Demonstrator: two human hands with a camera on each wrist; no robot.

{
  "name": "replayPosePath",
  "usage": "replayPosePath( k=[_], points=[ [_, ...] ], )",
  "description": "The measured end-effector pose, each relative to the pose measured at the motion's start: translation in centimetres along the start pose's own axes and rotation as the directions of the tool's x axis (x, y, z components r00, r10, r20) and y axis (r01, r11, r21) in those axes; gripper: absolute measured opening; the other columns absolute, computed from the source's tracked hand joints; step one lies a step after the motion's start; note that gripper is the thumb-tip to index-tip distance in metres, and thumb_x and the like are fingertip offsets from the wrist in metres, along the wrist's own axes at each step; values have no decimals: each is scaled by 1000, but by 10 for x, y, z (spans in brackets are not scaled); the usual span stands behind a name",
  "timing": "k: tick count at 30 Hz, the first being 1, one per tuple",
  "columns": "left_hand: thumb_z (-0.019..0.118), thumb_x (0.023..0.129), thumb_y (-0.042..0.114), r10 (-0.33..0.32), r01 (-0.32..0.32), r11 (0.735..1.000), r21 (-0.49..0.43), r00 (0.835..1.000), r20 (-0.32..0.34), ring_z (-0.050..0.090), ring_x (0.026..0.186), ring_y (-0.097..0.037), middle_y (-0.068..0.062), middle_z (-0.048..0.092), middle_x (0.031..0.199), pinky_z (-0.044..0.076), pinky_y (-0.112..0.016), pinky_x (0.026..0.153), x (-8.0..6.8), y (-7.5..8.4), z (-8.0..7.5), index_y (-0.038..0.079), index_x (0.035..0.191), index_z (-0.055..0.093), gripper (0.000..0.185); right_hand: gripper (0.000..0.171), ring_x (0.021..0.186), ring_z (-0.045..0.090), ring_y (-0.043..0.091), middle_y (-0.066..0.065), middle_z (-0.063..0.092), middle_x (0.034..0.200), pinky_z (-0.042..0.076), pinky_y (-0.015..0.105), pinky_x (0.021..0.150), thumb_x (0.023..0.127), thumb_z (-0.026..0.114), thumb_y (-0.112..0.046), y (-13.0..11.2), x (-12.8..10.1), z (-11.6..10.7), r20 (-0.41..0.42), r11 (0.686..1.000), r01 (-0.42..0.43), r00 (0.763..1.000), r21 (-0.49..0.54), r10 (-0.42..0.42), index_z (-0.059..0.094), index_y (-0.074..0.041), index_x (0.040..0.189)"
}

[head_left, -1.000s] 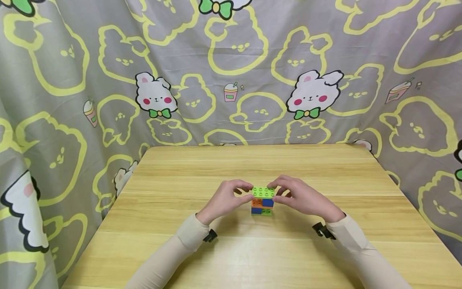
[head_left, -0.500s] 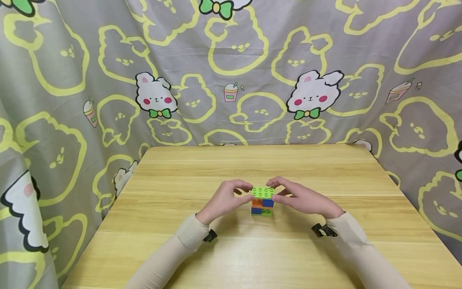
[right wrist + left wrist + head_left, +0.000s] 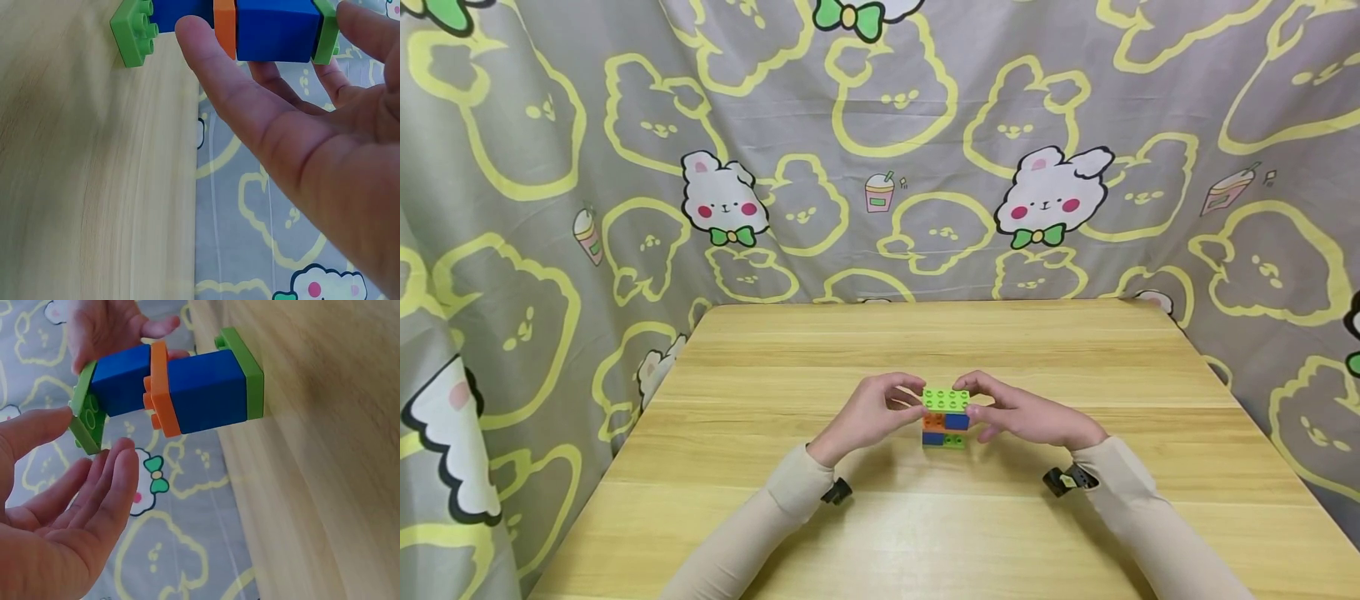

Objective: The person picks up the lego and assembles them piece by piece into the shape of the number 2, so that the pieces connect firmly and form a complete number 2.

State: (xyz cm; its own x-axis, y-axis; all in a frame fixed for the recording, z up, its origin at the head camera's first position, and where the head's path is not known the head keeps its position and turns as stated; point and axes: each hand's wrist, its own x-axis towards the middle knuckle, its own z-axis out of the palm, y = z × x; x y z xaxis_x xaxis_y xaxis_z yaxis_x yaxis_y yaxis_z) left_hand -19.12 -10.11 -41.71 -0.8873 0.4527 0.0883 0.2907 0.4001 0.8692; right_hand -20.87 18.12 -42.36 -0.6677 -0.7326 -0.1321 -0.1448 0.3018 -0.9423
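Two hands flank one small stack of toy bricks near the middle of a broad wooden table (image 3: 1075, 350), whose pale top is smooth with long straight grain. Behind and around the table hangs a soft grey curtain (image 3: 512, 208), wrinkled, printed with yellow rabbit outlines and white rabbits wearing green bows.

Long beige sleeves (image 3: 760, 517) of thin stretchy cloth cover both forearms down to the wrists.

On the stack's left, the left hand (image 3: 868, 417) has its fingers arched over and its thumb low, with the tips at the left edge of the top plate. Its wrist view shows one fingertip touching that plate's edge while the other fingers lie straight and loose just beside it. On the stack's right, the right hand (image 3: 1026, 414) is curved the same way; its wrist view shows the thumb lying against the side of the bricks and a fingertip at the top plate. Neither hand clearly clamps the stack; both only touch it.

Standing upright on the table between the hands, the brick stack (image 3: 946, 419) is hard glossy plastic, boxy, with round studs. A thin lime-green plate (image 3: 947, 399) caps it, blue blocks separated by a thin orange plate form the body, and a green base plate (image 3: 944, 441) lies flat on the wood.
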Motion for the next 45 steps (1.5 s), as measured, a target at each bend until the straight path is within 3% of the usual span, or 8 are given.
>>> replayPosePath(
  k=[5,13,22,31,40,45],
  points=[
    [75,95,26,-52,55,996,-66,997,55,73,101,-22,-6,70,118,61,-32,83,1,-3,-1,11,125,70,34,35,117,62,42,18,38,146,59,46,91,110,49,-29,0,0,0,2,1000,7,1000,-2,-7,40,-18,142],
    [73,96,22,-55,75,982,-173,992,116,71,106,-39,-12,70,118,58,-52,91,2,-5,-2,10,127,66,34,35,118,63,38,18,41,144,59,48,91,110,49,-29,0,-1,-1,-4,1000,12,1000,-10,-12,42,-17,142],
    [72,97,21,-41,60,985,-164,992,115,71,106,-40,-12,71,117,59,-50,90,3,-6,-2,8,124,67,30,31,117,64,35,19,43,143,59,48,91,109,50,-29,1,1,-1,-12,1000,29,1000,-5,-29,45,-15,136],
    [73,97,22,-52,65,990,-127,993,108,73,99,-20,-8,72,117,60,-33,86,3,-5,-3,10,123,68,29,28,114,66,36,19,44,143,60,45,89,109,52,-28,1,1,-1,-20,999,38,999,-11,-38,47,-16,134],
    [73,97,23,-45,60,988,-140,993,107,72,105,-37,-9,72,113,60,-33,85,2,-6,-3,9,122,69,29,27,110,67,34,18,47,140,59,44,89,109,52,-27,2,2,0,-31,997,64,997,-37,-66,48,-15,132],
    [72,97,23,-45,59,990,-125,993,109,72,104,-35,-8,73,113,60,-34,87,2,-4,-2,8,122,69,29,26,109,67,33,17,49,138,59,46,89,109,52,-26,1,1,0,-35,996,74,997,-39,-76,49,-14,132]
  ],
)
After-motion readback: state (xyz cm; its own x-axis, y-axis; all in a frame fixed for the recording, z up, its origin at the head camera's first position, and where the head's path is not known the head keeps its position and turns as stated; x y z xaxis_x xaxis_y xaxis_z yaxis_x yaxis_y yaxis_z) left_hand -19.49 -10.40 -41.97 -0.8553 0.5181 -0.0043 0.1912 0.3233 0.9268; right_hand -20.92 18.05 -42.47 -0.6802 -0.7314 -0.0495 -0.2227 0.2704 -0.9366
